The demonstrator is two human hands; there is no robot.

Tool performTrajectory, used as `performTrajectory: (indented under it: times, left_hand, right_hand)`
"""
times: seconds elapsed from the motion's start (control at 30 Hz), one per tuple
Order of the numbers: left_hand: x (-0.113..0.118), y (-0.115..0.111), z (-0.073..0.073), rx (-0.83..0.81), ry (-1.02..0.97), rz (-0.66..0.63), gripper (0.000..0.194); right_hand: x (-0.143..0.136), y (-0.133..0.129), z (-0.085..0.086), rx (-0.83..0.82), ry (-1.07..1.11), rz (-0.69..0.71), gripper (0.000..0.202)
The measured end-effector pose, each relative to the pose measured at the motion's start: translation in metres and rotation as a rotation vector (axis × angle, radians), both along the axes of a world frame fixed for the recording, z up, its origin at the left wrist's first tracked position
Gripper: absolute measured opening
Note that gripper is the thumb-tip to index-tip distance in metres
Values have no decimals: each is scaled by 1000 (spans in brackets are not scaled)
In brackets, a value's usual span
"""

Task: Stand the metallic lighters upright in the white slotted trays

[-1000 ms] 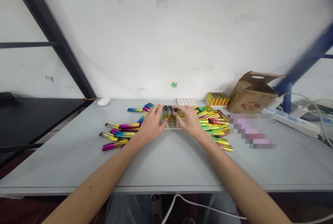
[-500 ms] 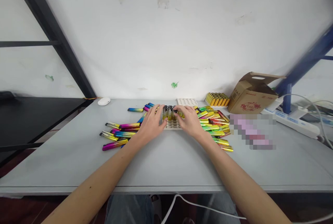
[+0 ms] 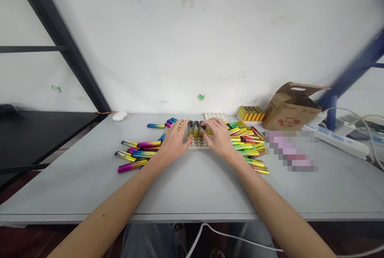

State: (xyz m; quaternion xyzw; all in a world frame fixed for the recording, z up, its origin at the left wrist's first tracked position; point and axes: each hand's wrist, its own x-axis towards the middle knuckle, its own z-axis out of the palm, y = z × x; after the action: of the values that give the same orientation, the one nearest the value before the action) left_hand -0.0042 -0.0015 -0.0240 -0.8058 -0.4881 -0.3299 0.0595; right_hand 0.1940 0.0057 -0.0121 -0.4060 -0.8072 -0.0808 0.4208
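Observation:
In the middle of the table, a white tray (image 3: pixel 198 144) with rows of round holes has several lighters (image 3: pixel 196 130) with dark tops standing upright at its back part. My left hand (image 3: pixel 174 141) is curled at the tray's left side, thumb and fingers closed about a lighter (image 3: pixel 190 129) there. Opposite it, my right hand (image 3: pixel 219 139) pinches the dark top of another lighter (image 3: pixel 203 127) between thumb and fingers. The hands hide the tray's sides. Shiny blue, purple and yellow lighters (image 3: pixel 149 145) lie loose on the left, and green, yellow and red ones (image 3: pixel 244 146) on the right.
Behind the right-hand pile are a second white holed tray (image 3: pixel 216 116), a block of upright golden lighters (image 3: pixel 251 114) and an open cardboard box (image 3: pixel 291 110). A white power strip (image 3: pixel 339 142) lies at the right. A white mouse-like object (image 3: pixel 120 116) rests back left.
Both hands stay in nearly the same place at the tray. The right fingers have shifted very slightly at the lighter's top.

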Motion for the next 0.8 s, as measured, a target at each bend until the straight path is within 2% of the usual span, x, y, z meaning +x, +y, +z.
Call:
performTrajectory:
  times: [0.1,0.3,0.33,0.43,0.5,0.63,0.73,0.8]
  left_hand:
    - [-1,1,0,-13,13,11,50]
    - [2,-3,2,-41,43,51,53]
    - [3,-5,3,-57,58,116,56]
    - [3,-10,6,-161,108,436,69]
    - [-2,-10,10,-260,140,599,77]
    - [-25,-1,16,-523,115,746,82]
    - [-43,6,18,-618,33,777,85]
    - [-51,9,19,-653,3,750,82]
  right_hand:
    - [1,2,0,55,-19,-63,19]
    - [2,4,-3,-14,-47,-89,30]
    - [2,4,-4,-21,-38,-88,32]
    - [1,4,-4,-29,-8,-96,35]
    - [1,4,-4,-38,-2,-108,34]
    - [-1,4,-6,-66,-11,-118,32]
    - [-2,3,-6,-81,-11,-108,33]
    - [-2,2,-6,-92,-5,-99,33]
